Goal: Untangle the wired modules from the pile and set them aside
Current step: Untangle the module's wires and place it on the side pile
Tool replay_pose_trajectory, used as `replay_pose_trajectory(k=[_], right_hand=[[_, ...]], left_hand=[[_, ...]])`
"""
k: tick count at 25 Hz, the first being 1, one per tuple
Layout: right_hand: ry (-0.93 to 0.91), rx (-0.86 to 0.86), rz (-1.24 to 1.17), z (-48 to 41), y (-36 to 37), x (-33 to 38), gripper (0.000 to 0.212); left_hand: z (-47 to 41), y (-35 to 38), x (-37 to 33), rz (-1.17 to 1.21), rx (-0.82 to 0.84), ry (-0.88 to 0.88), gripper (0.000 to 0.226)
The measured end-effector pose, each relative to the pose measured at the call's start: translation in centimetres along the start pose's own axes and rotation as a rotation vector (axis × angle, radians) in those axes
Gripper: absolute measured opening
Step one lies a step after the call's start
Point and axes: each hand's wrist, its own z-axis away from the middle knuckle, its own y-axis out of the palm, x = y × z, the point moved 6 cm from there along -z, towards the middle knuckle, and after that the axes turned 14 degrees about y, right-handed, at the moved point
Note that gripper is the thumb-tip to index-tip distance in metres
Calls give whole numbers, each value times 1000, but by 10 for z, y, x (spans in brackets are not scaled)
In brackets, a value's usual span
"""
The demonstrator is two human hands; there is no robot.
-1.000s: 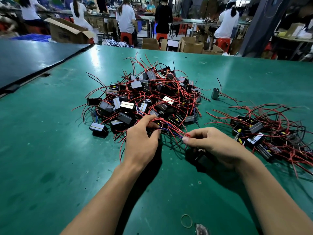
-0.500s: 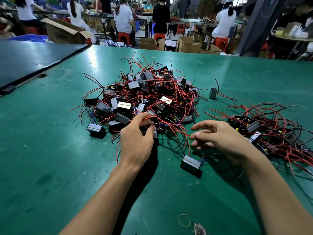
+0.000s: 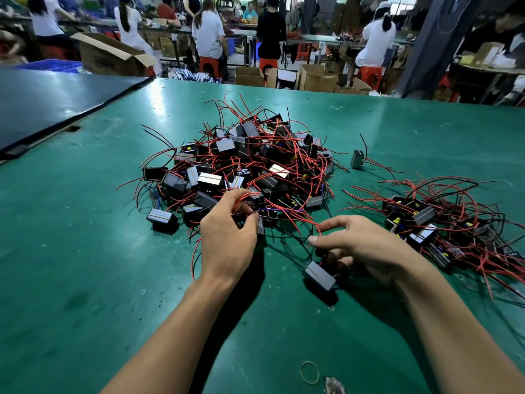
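A tangled pile of black wired modules with red and black leads lies mid-table on the green table. My left hand grips a bunch of red wires at the pile's near edge, with a small module against its thumb. My right hand is to the right, its lower fingers curled round the leads of one grey-topped module. That module hangs tilted just under the hand, close above the table. The forefinger and thumb point toward the pile.
A second, looser heap of modules lies at the right. One lone module stands behind it. A rubber band and a scrap lie near the front edge. A dark panel covers the left rear. People work at benches beyond.
My right hand had let the module drop to the table and opened; now its fingers are curled again by the module's leads. My left hand keeps its grip on the red wires.
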Motion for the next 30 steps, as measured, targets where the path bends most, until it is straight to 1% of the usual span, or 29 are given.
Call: replay_pose_trajectory(k=[2,4,6,9,14,16,19,20,21,23,25,27,30], right_hand=[[-35,78,-40,5,0,3,30],[-54,187,-31,10,7,6,32],[-63,258,-38,14,12,6,33],[-111,341,-82,19,10,9,23],[-203,540,-2,30,16,8,5],[-265,568,91,34,16,9,7],[-290,614,191,40,21,9,2],[-306,617,212,41,25,10,5],[-325,603,221,41,28,11,11],[-339,547,146,38,34,16,20],[-353,445,98,34,38,19,22],[-384,240,170,28,43,20,20],[-507,-214,386,24,49,23,20]], left_hand=[[-1,0,1,-10,-1,2,35],[-1,0,1,6,-1,-1,36],[-1,1,1,15,2,0,36],[-2,0,1,1,-3,11,35],[-1,1,2,-3,16,19,37],[-1,1,2,-5,14,22,37],[-1,1,3,-8,21,13,36],[-1,2,3,-2,20,14,36],[-1,2,3,1,16,16,36],[-2,1,3,-5,9,23,37],[-2,1,3,-3,10,30,37],[-2,2,3,-3,19,33,37],[-2,2,3,-3,43,45,37]])
